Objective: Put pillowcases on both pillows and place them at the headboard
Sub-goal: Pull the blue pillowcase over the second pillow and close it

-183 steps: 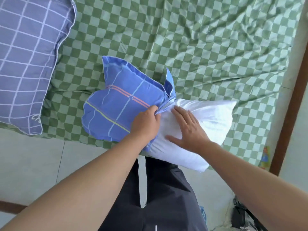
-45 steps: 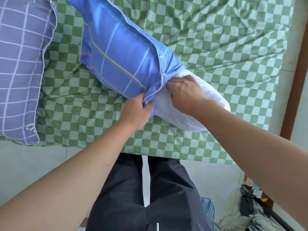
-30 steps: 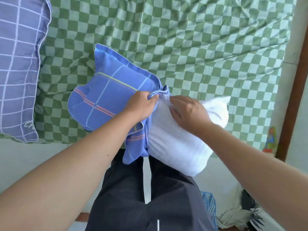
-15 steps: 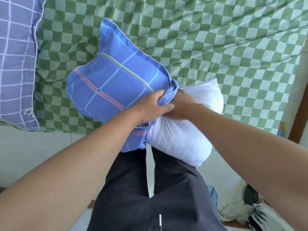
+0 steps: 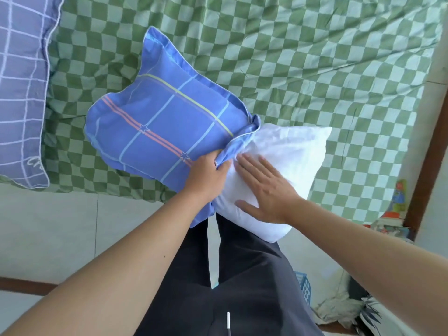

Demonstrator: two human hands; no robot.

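The white pillow (image 5: pixel 278 170) lies at the near edge of the bed, about half inside a blue plaid pillowcase (image 5: pixel 164 132), with its bare half sticking out toward your right and hanging slightly past the mattress edge. Your left hand (image 5: pixel 206 175) is curled around the bunched open hem of the pillowcase, pinching the fabric. Your right hand (image 5: pixel 264 190) lies flat with fingers spread and straight, pressing on the bare pillow just beside the hem; it grips nothing.

Both rest on a green and white checkered sheet (image 5: pixel 315 57). A second pillow in a purple grid pillowcase (image 5: pixel 21 81) sits at the left of the view, well apart from your hands and seemingly already covered.

The pillow looks soft, light and squashy, so it should compress easily but bulge back and snag the hem. The pillowcase is thin, limp cloth, likely smooth enough to slide. A good hold would be the hem on both sides of the opening, pulling it over the pillow while the filling is pushed in. The far corners of the case look loose and unfilled, so the pillow probably needs working deeper.
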